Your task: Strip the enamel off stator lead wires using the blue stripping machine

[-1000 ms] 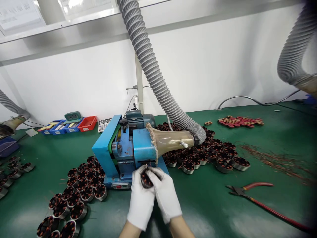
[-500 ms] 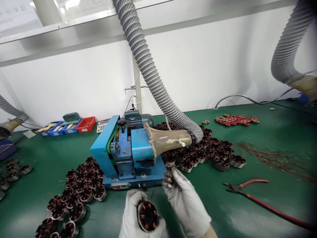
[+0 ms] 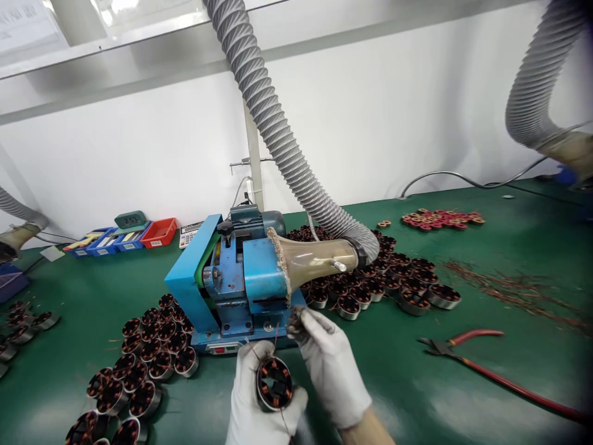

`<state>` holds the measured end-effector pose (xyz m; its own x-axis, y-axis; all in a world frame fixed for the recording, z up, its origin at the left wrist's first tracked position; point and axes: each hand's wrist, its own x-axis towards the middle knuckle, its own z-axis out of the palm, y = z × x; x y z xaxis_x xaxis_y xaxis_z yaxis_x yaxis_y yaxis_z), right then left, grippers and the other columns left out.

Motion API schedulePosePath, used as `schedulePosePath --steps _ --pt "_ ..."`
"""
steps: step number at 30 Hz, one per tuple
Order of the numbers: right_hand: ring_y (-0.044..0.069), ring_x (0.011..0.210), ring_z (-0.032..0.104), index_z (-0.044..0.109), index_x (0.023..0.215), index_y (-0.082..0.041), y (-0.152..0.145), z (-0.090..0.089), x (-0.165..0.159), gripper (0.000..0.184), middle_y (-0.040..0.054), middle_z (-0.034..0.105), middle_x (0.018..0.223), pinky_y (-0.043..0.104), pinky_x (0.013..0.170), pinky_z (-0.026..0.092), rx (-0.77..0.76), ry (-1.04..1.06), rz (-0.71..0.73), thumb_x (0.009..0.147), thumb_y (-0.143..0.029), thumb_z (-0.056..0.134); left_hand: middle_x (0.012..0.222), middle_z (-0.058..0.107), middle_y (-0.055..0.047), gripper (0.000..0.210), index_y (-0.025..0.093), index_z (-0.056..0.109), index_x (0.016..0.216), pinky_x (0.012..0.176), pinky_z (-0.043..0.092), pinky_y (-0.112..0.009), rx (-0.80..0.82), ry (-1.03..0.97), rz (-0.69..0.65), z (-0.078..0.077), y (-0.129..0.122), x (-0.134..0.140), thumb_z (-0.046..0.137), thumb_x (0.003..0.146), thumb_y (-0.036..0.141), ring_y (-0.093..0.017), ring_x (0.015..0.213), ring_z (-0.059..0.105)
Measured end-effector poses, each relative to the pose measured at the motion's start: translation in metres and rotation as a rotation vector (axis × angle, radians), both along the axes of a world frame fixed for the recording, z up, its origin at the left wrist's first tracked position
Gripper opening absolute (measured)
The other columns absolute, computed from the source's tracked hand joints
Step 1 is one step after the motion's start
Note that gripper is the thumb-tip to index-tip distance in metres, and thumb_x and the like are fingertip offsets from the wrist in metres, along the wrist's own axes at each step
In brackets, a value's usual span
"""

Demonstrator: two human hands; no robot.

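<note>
While left hand [image 3: 248, 395] clamps wound ring [image 3: 265, 382], right hand [image 3: 328, 364] pinches fingertips together, contents unclear! Ring looks stiff, fairly light; grip outer rim, spare delicate wires [image 3: 277, 334].

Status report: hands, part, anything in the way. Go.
Left hand gripping wound ring, open centre visible. Right hand raised alongside, apart from ring, fingertips dark. Loose wires jutting from ring; blue machine just beyond both hands.

Left fingers [image 3: 262, 350] partly hidden; papers [image 3: 28, 28] cropped, unreadable
</note>
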<state>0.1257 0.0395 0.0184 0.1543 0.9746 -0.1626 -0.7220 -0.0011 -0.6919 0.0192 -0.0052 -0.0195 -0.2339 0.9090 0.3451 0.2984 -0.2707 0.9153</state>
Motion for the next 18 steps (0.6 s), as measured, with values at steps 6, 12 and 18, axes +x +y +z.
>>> schedulePosePath --steps 6,12,18 --pt "0.023 0.079 0.064 0.071 0.078 -0.017 -0.003 -0.013 -0.020 0.017 0.0081 0.071 0.083 0.034 0.075 0.051 0.114 -0.490 0.059 0.067 -0.029 0.067 0.106 0.063 -0.010 0.043 0.018 0.057 0.102 0.087 0.048 -0.033 -0.140 -0.198 0.019 -0.006 0.031 0.007 0.065 0.060 0.017 -0.023 0.099 0.061" --pt "0.023 0.077 0.065 0.072 0.077 -0.016 0.022 -0.024 -0.024 0.017 0.0077 0.070 0.080 0.035 0.075 0.052 0.067 -0.474 0.001 0.067 -0.029 0.066 0.105 0.064 -0.010 0.038 0.016 0.058 0.100 0.091 0.045 -0.034 -0.151 -0.223 0.020 -0.004 0.056 0.014 0.061 0.062 0.012 -0.022 0.099 0.060" --pt "0.024 0.076 0.065 0.073 0.077 -0.015 0.027 -0.025 -0.020 0.020 0.0087 0.070 0.078 0.037 0.074 0.052 0.061 -0.466 -0.013 0.066 -0.031 0.067 0.101 0.062 -0.007 0.035 0.018 0.057 0.097 0.090 0.045 -0.034 -0.128 -0.175 -0.012 0.003 0.062 0.017 0.060 0.064 0.010 -0.020 0.096 0.060"
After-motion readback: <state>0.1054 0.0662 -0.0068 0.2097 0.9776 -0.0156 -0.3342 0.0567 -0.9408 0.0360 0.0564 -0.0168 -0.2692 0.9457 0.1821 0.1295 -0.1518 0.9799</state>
